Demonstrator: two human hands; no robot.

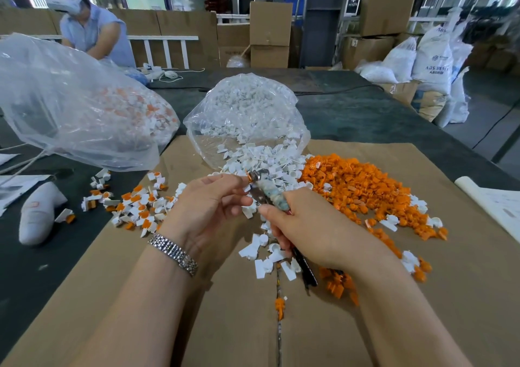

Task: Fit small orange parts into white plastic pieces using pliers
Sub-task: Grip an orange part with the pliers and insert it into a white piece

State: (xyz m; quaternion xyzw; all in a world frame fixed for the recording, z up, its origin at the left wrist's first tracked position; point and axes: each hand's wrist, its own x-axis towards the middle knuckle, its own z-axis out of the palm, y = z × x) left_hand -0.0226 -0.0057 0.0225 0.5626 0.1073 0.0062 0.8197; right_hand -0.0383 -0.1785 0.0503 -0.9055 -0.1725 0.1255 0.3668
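Your right hand (306, 229) is gripping the pliers (270, 198), fingers curled round the wrapped handles; the dark handle ends are sticking out below your palm toward your body. The metal tip is pointing up and away from you, toward your left hand. Your left hand (208, 206) is pinching a small piece at that tip, fingertips drawn together; an orange part (248, 176) is showing right at the metal nose, touching your left fingertips. Whether a white piece is sitting in that pinch, you cannot tell. A metal watch band (173, 254) is sitting on your left wrist.

Just beyond both hands, loose white pieces (264, 161) are spilling out of an open clear bag (247, 113) onto the cardboard sheet (225, 324) covering the surface. To the right of your right hand, a broad heap of orange parts (360, 186) is lying on the cardboard, touching the white heap at its left edge. To the left of your left hand, a scatter of assembled white-and-orange pieces (138, 206) is lying across the cardboard edge. A few more white pieces (261, 251) are lying under and between your hands.

Farther left of your left hand, a large clear bag (70, 105) with white and orange contents is resting on the dark surface (365, 113), with a white glove (39, 214) lying nearer you. Across the surface, a second person (90, 26) wearing a headset is working.
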